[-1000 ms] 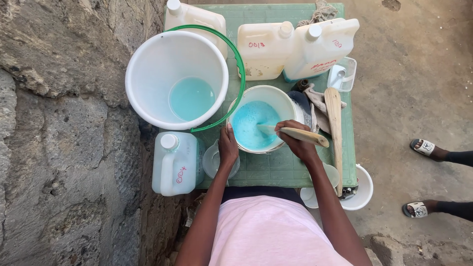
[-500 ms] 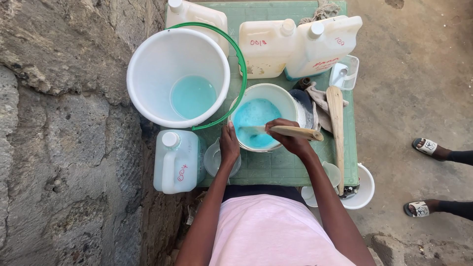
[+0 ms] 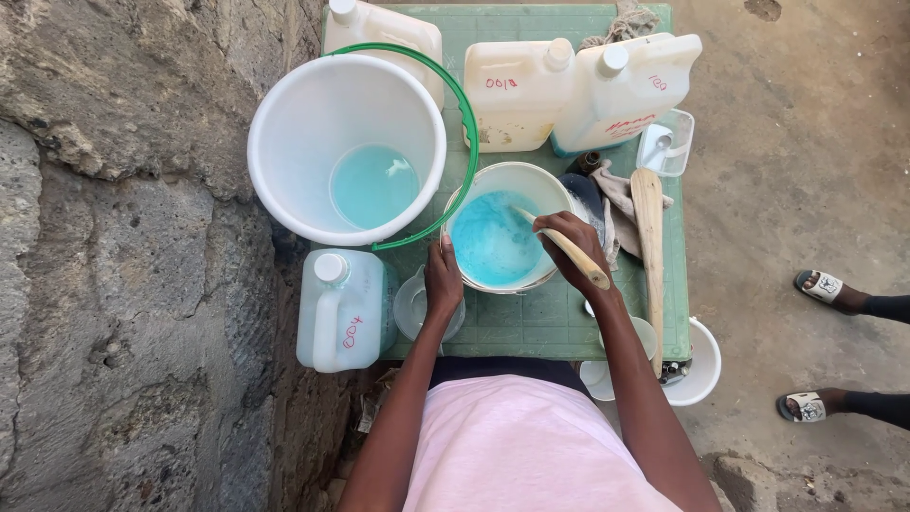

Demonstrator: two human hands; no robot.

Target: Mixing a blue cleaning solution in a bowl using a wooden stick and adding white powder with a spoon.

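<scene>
While jugs (image 3: pixel 517 95) crowd the bowl (image 3: pixel 502 237), the right hand (image 3: pixel 573 248) clasps a stick (image 3: pixel 566 249).

stick tip (image 3: pixel 527 217) under foam, jug (image 3: pixel 379 24) cropped

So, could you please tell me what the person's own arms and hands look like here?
Both arms are bare along all that shows, with no sleeves. The left hand and right hand wear no gloves; no rings, watch or bracelets show. The person wears a pale pink garment.
</scene>
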